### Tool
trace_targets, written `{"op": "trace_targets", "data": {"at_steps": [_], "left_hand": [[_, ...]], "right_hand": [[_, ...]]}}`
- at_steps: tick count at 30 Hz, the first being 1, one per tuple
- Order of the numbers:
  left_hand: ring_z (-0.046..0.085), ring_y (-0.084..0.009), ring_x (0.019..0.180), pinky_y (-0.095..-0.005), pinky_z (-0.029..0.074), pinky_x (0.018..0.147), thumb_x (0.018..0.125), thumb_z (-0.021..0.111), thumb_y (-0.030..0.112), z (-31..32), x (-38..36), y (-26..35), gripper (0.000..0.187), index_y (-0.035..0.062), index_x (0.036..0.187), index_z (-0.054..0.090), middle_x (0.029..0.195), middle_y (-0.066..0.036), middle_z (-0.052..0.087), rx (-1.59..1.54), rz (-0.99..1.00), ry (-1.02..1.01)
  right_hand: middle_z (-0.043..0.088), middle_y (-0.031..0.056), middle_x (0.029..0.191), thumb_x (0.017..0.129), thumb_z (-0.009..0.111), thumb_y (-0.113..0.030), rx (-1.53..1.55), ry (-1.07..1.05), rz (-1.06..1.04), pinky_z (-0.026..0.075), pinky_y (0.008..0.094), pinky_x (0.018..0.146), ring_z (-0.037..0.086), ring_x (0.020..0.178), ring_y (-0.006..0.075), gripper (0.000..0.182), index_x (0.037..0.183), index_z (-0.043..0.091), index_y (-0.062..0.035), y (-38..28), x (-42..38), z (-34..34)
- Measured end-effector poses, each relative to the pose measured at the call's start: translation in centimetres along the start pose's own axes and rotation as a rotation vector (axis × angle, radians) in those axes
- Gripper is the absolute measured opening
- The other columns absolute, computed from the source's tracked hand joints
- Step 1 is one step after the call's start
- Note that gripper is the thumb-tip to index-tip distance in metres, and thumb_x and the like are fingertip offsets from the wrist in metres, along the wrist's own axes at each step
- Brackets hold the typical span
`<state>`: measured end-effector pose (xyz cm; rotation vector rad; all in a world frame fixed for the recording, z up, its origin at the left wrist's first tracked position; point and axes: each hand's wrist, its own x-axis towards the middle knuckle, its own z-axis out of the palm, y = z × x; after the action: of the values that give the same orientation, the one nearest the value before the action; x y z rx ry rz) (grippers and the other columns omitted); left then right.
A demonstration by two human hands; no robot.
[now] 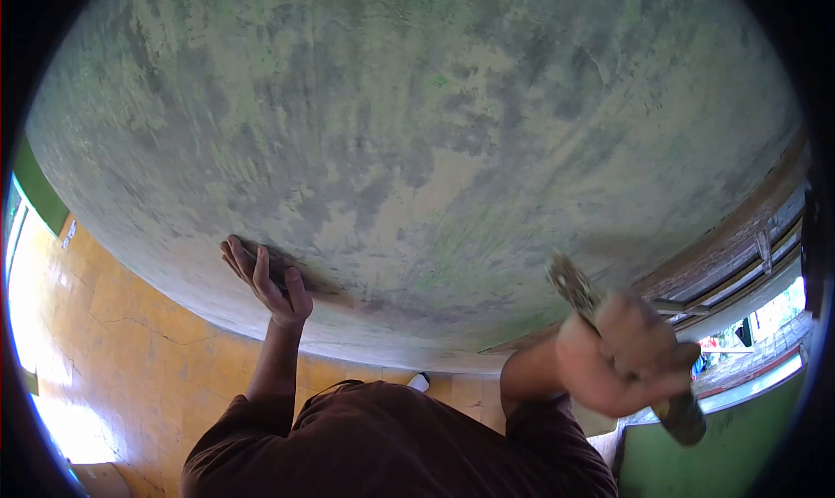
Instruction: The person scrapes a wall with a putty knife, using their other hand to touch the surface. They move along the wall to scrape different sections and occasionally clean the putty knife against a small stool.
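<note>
Right hand (pixel 622 354) is fisted round a tool (pixel 571 282), out at about 4 o'clock, a bit blurry. Elbow's bent, tool tip aims roughly 11, butt end pokes out toward 5. Can't tell if the tip's touching the wall (pixel 409 150). Left hand (pixel 274 289), between 8 and 9, is spread against that patchy wall, fingers toward 10 or 11, wrist cocked, forearm rising from below. Dark shirt (pixel 409 446) at 6, yellow floor (pixel 156 324) at 8, wood frame (pixel 739 237) around 3.
</note>
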<state>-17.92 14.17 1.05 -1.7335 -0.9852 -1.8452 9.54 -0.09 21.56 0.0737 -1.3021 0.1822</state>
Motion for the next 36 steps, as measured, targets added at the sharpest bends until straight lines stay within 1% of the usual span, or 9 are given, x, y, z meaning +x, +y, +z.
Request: {"op": "trace_targets", "data": {"at_steps": [3, 4, 8, 13, 18, 21, 24, 35, 36], "left_hand": [[0.015, -0.0484, 0.14, -0.0603, 0.004, 0.111, 0.091, 0.044, 0.018, 0.0, 0.1, 0.0, 0.047, 0.0008, 0.134, 0.038, 0.147, -0.033, 0.023, 0.012, 0.006, -0.001], [0.015, -0.0484, 0.14, -0.0603, 0.004, 0.111, 0.091, 0.044, 0.018, 0.0, 0.1, 0.0, 0.047, 0.0008, 0.134, 0.038, 0.147, -0.033, 0.023, 0.008, 0.001, -0.003], [0.012, -0.0462, 0.141, -0.0602, 0.005, 0.112, 0.093, 0.043, 0.017, -0.3, 0.3, 0.3, 0.047, -0.0008, 0.136, 0.034, 0.15, -0.03, 0.019, 0.012, 0.015, -0.046], [0.012, -0.0461, 0.141, -0.0607, 0.005, 0.112, 0.093, 0.042, 0.016, -0.3, 0.4, 0.2, 0.048, -0.0006, 0.137, 0.034, 0.15, -0.03, 0.019, 0.023, 0.019, -0.044], [0.012, -0.046, 0.141, -0.0608, 0.005, 0.112, 0.093, 0.042, 0.015, -0.1, 0.2, 0.2, 0.047, -0.0001, 0.137, 0.034, 0.15, -0.03, 0.019, 0.013, 0.012, -0.045], [0.014, -0.049, 0.14, -0.061, 0.005, 0.111, 0.091, 0.044, 0.018, -0.1, -0.1, 0.0, 0.048, 0.0007, 0.135, 0.038, 0.148, -0.032, 0.021, 0.002, -0.008, -0.017], [0.014, -0.049, 0.14, -0.0613, 0.005, 0.111, 0.091, 0.045, 0.018, 0.0, -0.1, 0.3, 0.048, 0.0013, 0.135, 0.038, 0.149, -0.031, 0.021, -0.012, -0.006, -0.014], [0.013, -0.0477, 0.14, -0.0598, 0.004, 0.112, 0.093, 0.044, 0.018, 0.2, 0.0, 0.5, 0.048, 0.0006, 0.137, 0.036, 0.15, -0.03, 0.02, -0.015, 0.007, -0.001], [0.013, -0.0473, 0.141, -0.0598, 0.004, 0.112, 0.093, 0.043, 0.018, 0.1, 0.1, 0.3, 0.049, 0.0006, 0.138, 0.035, 0.15, -0.03, 0.019, -0.007, 0.014, -0.004]], "right_hand": [[0.041, -0.0013, 0.057, 0.097, 0.046, -0.032, -0.078, 0.052, -0.15, 0.023, 0.0278, 0.045, 0.03, 0.046, 0.009, 0.031, 0.074, 0.041, -0.012, -1.3, -0.1, 0.3], [0.041, -0.0015, 0.057, 0.098, 0.044, -0.034, 0.153, 0.107, -0.112, 0.023, 0.0274, 0.046, 0.031, 0.046, 0.009, 0.033, 0.073, 0.04, -0.0123, -0.1, -0.5, 0.0], [0.039, -0.0043, 0.057, 0.1, 0.039, -0.032, -0.091, -0.045, 0.052, 0.026, 0.0254, 0.048, 0.031, 0.045, 0.0062, 0.034, 0.071, 0.04, -0.0142, 0.6, 0.5, -0.1], [0.041, -0.0025, 0.056, 0.099, 0.042, -0.034, -0.042, 0.086, -0.209, 0.023, 0.0259, 0.046, 0.032, 0.046, 0.0079, 0.035, 0.071, 0.039, -0.0125, -1.2, 0.3, -0.6], [0.043, -0.0031, 0.057, 0.099, 0.039, -0.036, -0.064, 0.087, -0.037, 0.025, 0.0242, 0.045, 0.033, 0.044, 0.0066, 0.037, 0.069, 0.04, -0.0143, 0.1, 0.0, -0.4], [0.042, -0.0032, 0.056, 0.099, 0.043, -0.033, -0.043, 0.097, -0.217, 0.023, 0.0241, 0.043, 0.031, 0.042, 0.0072, 0.034, 0.072, 0.041, -0.0132, -1.2, -0.3, -0.6], [0.037, -0.003, 0.052, 0.096, 0.051, -0.03, -0.063, 0.078, -0.027, 0.022, 0.0251, 0.042, 0.027, 0.039, 0.009, 0.03, 0.074, 0.039, -0.0125, 1.8, -0.3, -0.4], [0.041, -0.0026, 0.052, 0.096, 0.054, -0.03, -0.104, 0.132, 0.017, 0.022, 0.0259, 0.038, 0.027, 0.037, 0.0061, 0.029, 0.074, 0.043, -0.013, 0.8, -0.3, 0.6], [0.04, -0.0029, 0.055, 0.1, 0.04, -0.035, -0.044, 0.024, -0.028, 0.023, 0.026, 0.045, 0.03, 0.044, 0.0069, 0.036, 0.071, 0.039, -0.014, 0.1, -0.4, 0.1]]}}
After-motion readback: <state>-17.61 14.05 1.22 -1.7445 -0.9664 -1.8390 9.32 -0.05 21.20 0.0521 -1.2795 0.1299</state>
